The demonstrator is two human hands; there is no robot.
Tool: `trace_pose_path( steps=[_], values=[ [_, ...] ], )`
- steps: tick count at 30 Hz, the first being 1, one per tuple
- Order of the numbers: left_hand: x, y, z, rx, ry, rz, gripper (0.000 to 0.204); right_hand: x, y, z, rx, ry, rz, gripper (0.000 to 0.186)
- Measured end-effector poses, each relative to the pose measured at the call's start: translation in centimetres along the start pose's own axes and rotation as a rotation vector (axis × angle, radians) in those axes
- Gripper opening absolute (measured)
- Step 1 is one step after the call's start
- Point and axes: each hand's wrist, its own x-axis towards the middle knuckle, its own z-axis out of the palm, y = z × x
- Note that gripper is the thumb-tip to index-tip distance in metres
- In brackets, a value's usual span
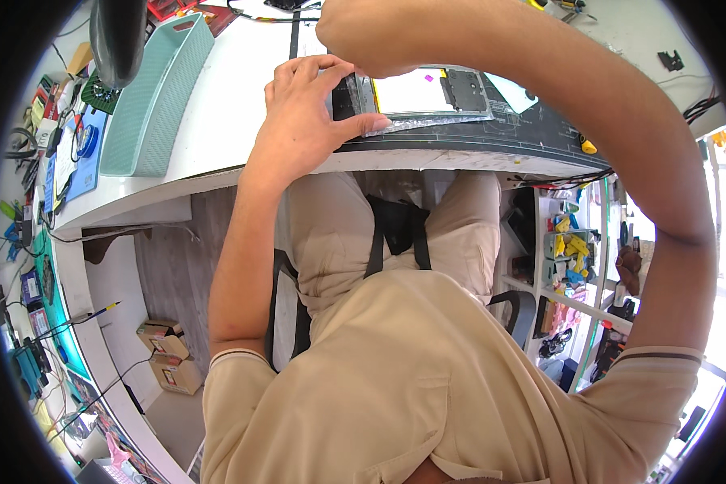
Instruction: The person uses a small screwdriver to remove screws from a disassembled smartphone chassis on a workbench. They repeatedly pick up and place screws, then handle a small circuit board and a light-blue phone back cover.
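Observation:
A flat, opened phone-like device (415, 93) lies near the table's front edge. It has a white battery-like panel with a small pink mark and a dark grey section at its right end. Clear plastic wrap (427, 123) shows along its near side. My left hand (302, 113) grips the device's left end, thumb at the near edge and fingers at the far one. From the right, my right arm arches over the device. My right hand (367, 36) is bent down above its left end, close to my left fingertips; its fingers are hidden, so what it holds cannot be seen.
Under the device lies a dark work mat (532, 133). A pale green basket (157, 101) stands on the left, beside a dark rounded object (117, 40) jutting in from above. Shelves (569, 250) with mixed goods stand below right; cardboard boxes (173, 363) lie below left.

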Motion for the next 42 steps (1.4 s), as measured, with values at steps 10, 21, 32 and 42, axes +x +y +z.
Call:
trace_pose_path(
  steps=[10,21,32,42],
  values=[
    [0.1,0.5,-0.4,-0.022,-0.026,-0.001,0.078,1.3,0.5,2.5,0.005,0.173,-0.013,0.021],
    [-0.4,-0.1,-1.2,-0.157,-0.03,-0.052,0.067,5.7,-2.4,1.2,0.192,0.06,0.255,0.032],
    [-0.1,-1.1,-0.2,-0.25,0.137,-0.024,0.064,-5.0,-0.3,4.2,0.41,0.463,0.355,0.021],
    [14.8,18.7,0.5,-0.07,0.0,0.607,0.008,-15.7,-4.5,24.8,1.674,2.152,0.886,0.018]
  ],
)
